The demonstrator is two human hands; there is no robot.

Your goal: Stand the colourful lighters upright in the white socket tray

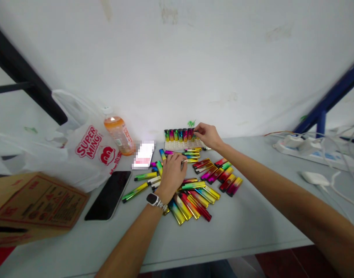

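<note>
My right hand point(208, 135) is pinched round the dark top of a lighter at the right end of a row of upright lighters point(180, 135). That row stands in a pale tray with small cells point(172, 145), against the wall. My left hand point(174, 170), wearing a watch point(152, 199), lies over the loose lighters with its fingers curled. A dark and silvery lighter end shows between thumb and forefinger; the rest is hidden. Shiny lighters in yellow, green, red and purple lie around it, with a fanned group point(191, 204) in front and another group point(217, 173) to the right.
On the left stand a cardboard box point(43, 204), a white plastic bag point(81, 154) and an orange drink bottle point(119, 133). A black phone point(109, 195) and a lit screen point(144, 154) lie nearby. A power strip point(316, 152) with cables and a white charger point(314, 178) are at right.
</note>
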